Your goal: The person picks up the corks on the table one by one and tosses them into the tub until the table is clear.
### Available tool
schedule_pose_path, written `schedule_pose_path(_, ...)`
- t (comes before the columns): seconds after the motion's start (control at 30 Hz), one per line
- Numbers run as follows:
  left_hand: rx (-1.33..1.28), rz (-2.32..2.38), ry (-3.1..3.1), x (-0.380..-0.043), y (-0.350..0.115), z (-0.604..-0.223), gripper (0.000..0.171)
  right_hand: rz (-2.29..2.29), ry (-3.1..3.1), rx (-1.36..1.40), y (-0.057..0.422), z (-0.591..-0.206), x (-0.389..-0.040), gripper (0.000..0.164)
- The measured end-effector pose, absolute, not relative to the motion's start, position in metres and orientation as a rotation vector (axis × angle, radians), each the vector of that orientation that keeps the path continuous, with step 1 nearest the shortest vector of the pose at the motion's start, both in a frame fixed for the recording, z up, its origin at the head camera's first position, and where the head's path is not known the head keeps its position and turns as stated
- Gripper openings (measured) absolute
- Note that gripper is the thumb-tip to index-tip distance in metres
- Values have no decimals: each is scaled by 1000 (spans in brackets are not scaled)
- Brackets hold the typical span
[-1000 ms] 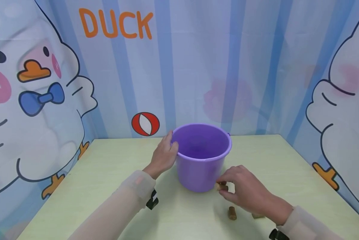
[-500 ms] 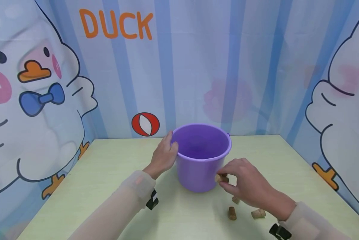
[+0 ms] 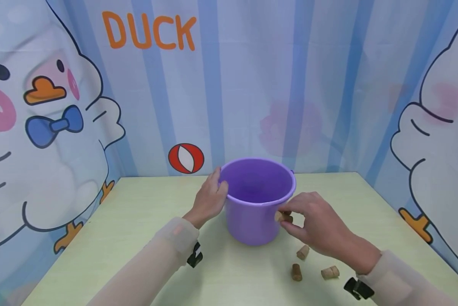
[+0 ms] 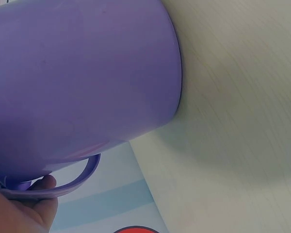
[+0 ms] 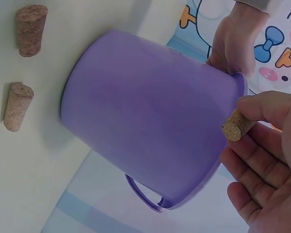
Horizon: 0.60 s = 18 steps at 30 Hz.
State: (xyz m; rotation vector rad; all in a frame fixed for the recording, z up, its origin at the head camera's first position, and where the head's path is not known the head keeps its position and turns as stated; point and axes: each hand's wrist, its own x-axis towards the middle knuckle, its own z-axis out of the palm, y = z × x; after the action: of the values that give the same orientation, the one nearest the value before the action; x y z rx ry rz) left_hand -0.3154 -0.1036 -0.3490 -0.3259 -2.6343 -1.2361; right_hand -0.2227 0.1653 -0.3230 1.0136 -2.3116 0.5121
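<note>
A purple bucket [image 3: 252, 225] stands upright on the table, its mouth facing up. My left hand [image 3: 207, 196] grips the bucket's left side at the rim; in the left wrist view its fingers [image 4: 44, 208] lie by the bucket's handle [image 4: 80, 182]. My right hand [image 3: 322, 227] pinches a cork [image 5: 235, 127] between thumb and fingers, just outside the bucket's right wall and below the rim. On the table to the right lie three more corks: one nearer the bucket [image 3: 303, 252], a darker cork [image 3: 296, 272] in front, and a cork on its side [image 3: 330, 272].
The pale table [image 3: 156, 199] reaches back to a striped blue curtain [image 3: 244, 85] with printed ducks on both sides. Black bands [image 3: 358, 289] show at both sleeves.
My right hand has risen along the bucket's right side with the cork, uncovering the corks on the table below. My left hand stays at the rim.
</note>
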Motion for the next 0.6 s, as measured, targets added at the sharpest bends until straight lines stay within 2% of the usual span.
schedule_pose_path(0.6,-329,-1241,-2631,-315,-104,-349,67,487,-2230,994,165,-307,-231,21)
